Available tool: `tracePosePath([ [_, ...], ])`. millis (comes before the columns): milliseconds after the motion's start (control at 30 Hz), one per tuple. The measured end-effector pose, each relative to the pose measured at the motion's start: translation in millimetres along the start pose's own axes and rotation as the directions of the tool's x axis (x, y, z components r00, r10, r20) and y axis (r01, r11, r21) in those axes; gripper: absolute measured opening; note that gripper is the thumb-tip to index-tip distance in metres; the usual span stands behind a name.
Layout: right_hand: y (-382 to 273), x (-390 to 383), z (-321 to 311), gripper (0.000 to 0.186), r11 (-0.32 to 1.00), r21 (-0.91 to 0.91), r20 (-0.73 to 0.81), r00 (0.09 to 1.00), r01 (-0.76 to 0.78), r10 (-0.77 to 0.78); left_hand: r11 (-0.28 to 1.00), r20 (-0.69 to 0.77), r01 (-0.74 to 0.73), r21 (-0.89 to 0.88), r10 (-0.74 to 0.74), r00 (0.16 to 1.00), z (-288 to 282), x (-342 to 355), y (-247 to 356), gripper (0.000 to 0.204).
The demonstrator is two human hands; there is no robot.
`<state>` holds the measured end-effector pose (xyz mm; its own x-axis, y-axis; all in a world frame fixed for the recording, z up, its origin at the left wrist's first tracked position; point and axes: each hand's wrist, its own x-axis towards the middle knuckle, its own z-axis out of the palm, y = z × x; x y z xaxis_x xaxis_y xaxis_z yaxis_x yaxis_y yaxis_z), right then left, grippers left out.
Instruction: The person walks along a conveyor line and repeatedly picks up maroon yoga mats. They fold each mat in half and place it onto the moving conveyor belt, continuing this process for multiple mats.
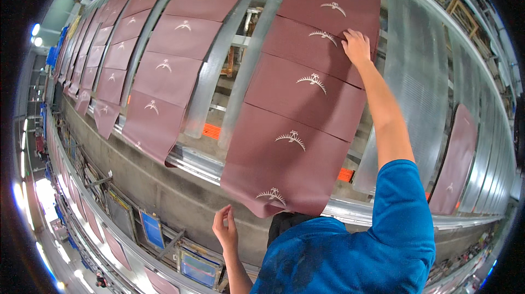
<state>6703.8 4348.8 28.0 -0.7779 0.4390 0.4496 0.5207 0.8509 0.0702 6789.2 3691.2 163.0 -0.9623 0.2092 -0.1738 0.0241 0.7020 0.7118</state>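
Right hand (356, 48), grip unclear, seemingly aligns a maroon sheet (313, 47) at right (left hand (225, 230) empty, half-open); next likely needs smoothing.

Bright blue shirt (355, 250) here, right sleeve (398, 187) cut short, dark blotches (302, 269) across the front, black cloth (289, 223) peeking out beyond, left hand (225, 230) and right hand (357, 48) bare!

Wide fisheye view from the wearer's head, facing downward, fairly near the maroon panels (298, 97)
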Motion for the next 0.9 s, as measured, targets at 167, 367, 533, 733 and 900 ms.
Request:
tracePosePath([
  [167, 6, 23, 16, 0.011, 0.970, 0.055, -0.006, 0.971, 0.237, -0.237, 0.909, 0.239, -0.417, 0.002, 0.405, 0.883, 55, 97, 79, 0.014],
  [367, -9, -9, -16, 0.007, 0.915, 0.262, -0.142, 0.950, 0.307, -0.278, 0.933, 0.426, -0.168, -0.319, 0.299, 0.854, 164, 235, 133, 0.028],
  [533, -26, -61, -49, 0.011, 0.911, 0.372, -0.110, 0.983, 0.177, -0.146, 0.948, 0.494, 0.105, -0.299, 0.059, 0.867, 224, 338, 180, 0.072],
  [733, -69, -116, -85, 0.021, 0.705, 0.662, 0.138, 0.966, -0.255, 0.219, 0.954, 0.389, 0.201, -0.222, -0.102, 0.916, 260, 391, 184, 0.068],
  [900, -79, -168, -115, 0.029, -0.814, 0.326, 0.937, 0.282, -0.481, 0.208, 0.965, 0.423, 0.219, -0.145, -0.139, 0.895, 261, 405, 192, 0.058],
])
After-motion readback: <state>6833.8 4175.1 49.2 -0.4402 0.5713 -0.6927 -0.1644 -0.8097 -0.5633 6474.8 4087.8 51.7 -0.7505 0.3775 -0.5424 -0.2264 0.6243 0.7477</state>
